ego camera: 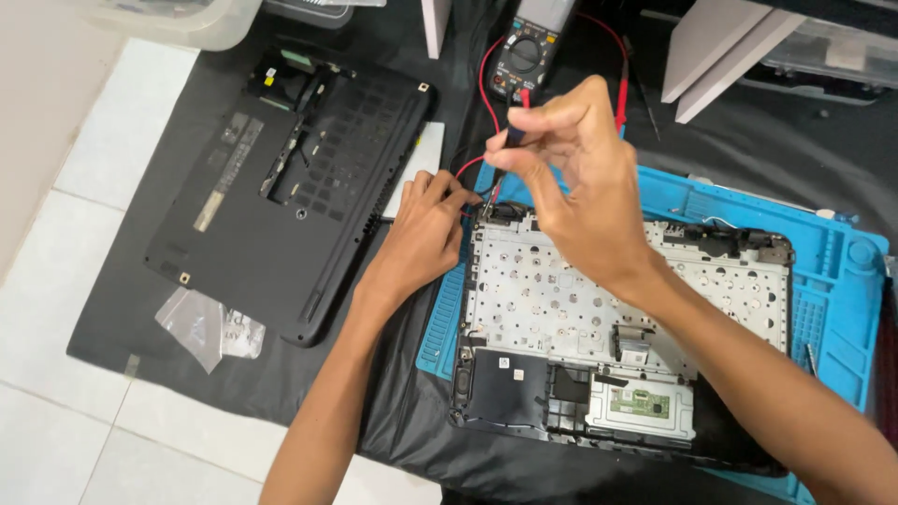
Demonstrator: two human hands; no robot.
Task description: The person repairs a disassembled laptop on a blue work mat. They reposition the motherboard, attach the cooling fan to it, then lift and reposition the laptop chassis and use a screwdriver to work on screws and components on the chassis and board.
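A right hand (571,178) is seen pinching a black test probe (505,154) between thumb and fingers, its tip lowered to the upper left corner of an opened laptop palmrest (580,309) with its metal keyboard backing exposed. A left hand (426,229) is closed on a second probe at that same corner — only a glimpse of red wire shows at the fingers, so the probe itself is mostly hidden. The two tips are held very close together; a slip could bridge neighbouring contacts there, and the red lead (485,79) looping past the right hand could be snagged by a wrist. Above the palmrest corner, a multimeter (526,51) is propped, which a tug on the leads could likely pull over. Under the palmrest lies a blue work mat (832,281), its raised edge just left of the corner — little room is left for the left wrist. Left of the palmrest, a black bottom cover (290,187) is laid inside-up on black cloth (150,309), with a small clear bag (210,327) beside it; open room is found mainly lower left, on white floor tiles (56,374).
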